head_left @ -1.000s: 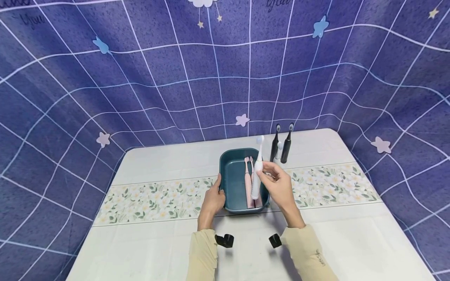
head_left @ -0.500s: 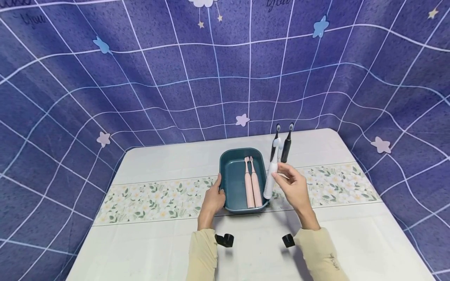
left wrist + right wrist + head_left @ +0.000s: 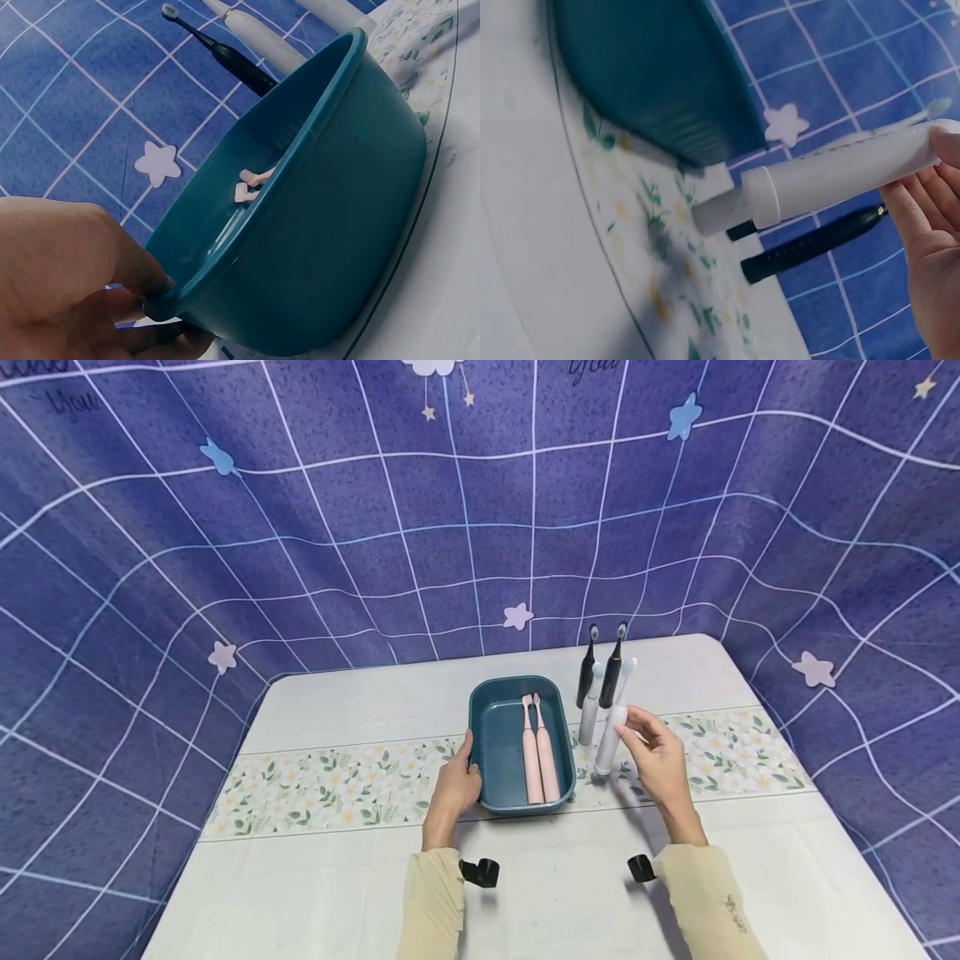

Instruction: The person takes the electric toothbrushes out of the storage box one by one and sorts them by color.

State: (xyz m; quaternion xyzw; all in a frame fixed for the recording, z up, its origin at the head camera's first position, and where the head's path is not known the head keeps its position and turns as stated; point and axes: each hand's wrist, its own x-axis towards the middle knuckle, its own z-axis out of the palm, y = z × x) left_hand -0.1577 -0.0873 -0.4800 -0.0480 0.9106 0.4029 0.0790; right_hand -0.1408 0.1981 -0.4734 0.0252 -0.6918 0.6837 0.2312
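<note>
My right hand (image 3: 658, 763) pinches a white electric toothbrush (image 3: 611, 739) by its upper handle, brush head up, to the right of the dark green basin (image 3: 495, 802). In the right wrist view this toothbrush (image 3: 840, 176) slants across, its base hanging over the floral strip. My left hand (image 3: 454, 785) grips the basin's left rim, thumb at the inside edge in the left wrist view. Two pink electric toothbrushes (image 3: 532, 764) lie side by side in the basin's right half. Another white electric toothbrush (image 3: 589, 718) stands upright just left of the held one.
Two black electric toothbrushes (image 3: 611, 677) stand upright behind the white ones, near the table's back edge. The white table (image 3: 337, 893) has a floral strip (image 3: 322, 789) across it. A purple-blue grid curtain (image 3: 480, 510) hangs behind and around the table.
My right hand has carried the white toothbrush rightward from above the basin, past its right rim and past the standing white one. The left hand and basin have stayed put.
</note>
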